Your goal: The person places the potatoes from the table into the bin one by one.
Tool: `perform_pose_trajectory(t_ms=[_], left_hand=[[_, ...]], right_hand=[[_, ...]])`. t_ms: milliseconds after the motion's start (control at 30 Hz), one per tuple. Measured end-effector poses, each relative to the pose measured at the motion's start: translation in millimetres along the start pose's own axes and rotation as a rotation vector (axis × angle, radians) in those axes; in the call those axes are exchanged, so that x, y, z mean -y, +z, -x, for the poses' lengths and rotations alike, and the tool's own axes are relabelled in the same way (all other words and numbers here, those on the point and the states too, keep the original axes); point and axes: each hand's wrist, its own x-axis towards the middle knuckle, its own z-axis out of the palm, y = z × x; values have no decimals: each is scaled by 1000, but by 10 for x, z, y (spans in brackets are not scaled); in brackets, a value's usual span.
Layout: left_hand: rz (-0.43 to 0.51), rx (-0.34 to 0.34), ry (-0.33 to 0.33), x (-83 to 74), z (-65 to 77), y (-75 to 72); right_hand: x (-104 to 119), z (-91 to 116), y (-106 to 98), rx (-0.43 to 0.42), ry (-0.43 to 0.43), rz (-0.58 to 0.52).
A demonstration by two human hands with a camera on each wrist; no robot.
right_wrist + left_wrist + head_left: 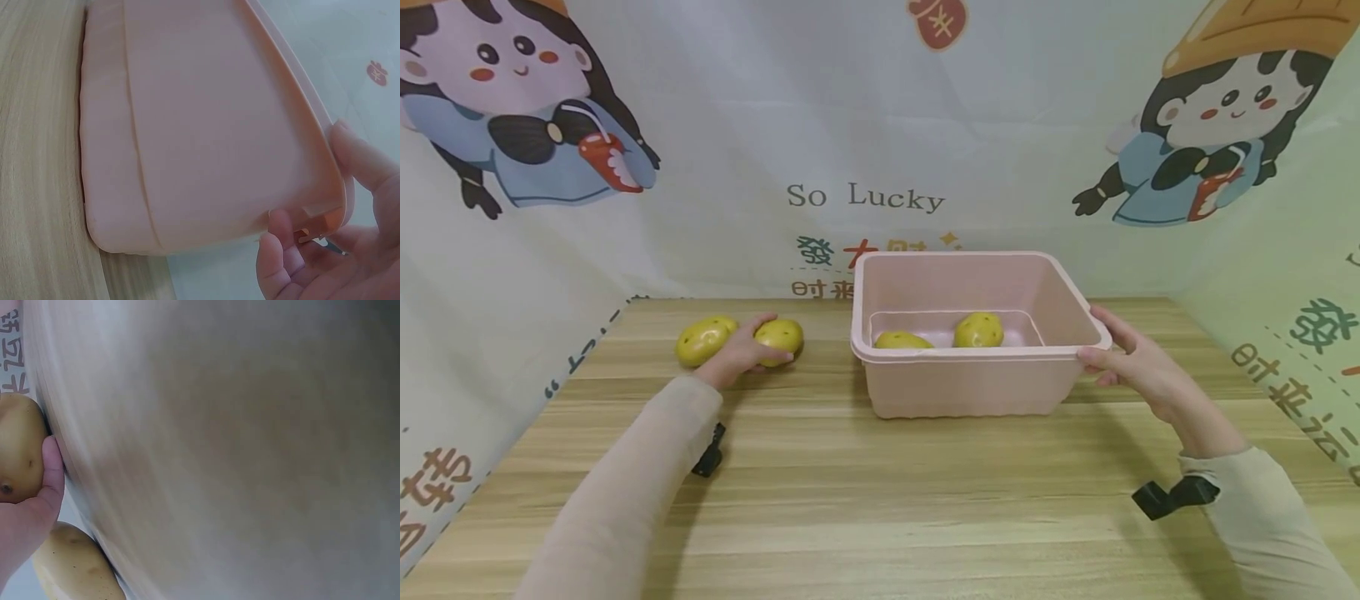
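The yellow potato (778,336) lay left of centre in the head view, gripped by the left hand (737,354), whose thumb ran along its near side. To its right, apart from it, stood the pink plastic bin (962,387), its left wall facing the potato, its rim higher than the potato and its long axis running left to right across the frame. The right hand (1138,375), at right of the frame, held the bin's right end by the rim, so the bin stood between the two hands. The gripped potato's own long axis could not be told behind the fingers. Another potato (706,337) lay just left, slanting towards the upper right; two more potatoes (979,330) sat inside the bin.
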Motion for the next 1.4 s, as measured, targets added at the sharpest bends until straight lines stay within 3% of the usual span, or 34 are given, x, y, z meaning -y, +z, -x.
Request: perform_pose_trajectory(t_ms=[400, 700, 1067, 1400], left_hand=[[-8, 13, 38, -9, 21, -18], [-15, 8, 24, 3, 32, -39], [98, -25, 11, -44, 84, -104], [123, -29, 50, -78, 131, -242]], right_hand=[[13, 1, -2, 5, 1, -9], [26, -3, 10, 7, 0, -13], [1, 14, -12, 1, 9, -11], [-4, 0, 7, 3, -3, -18]])
